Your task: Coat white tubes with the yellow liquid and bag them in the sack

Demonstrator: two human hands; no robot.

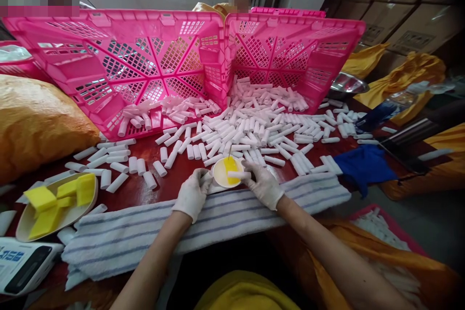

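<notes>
left hand [192, 193]: fingers curled on small bowl [222, 177] rim | right hand [262, 183]: fingers pinching white tube [239, 174] over yellow sponge [230, 165]

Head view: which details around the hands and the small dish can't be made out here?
- Left hand: its fingertips curl round the small dish, so the grip is hidden.
- Yellow piece in the dish: too small to identify.
- White tube in the right hand: its end detail is too small.
- White device: cut off by the left edge.
</notes>
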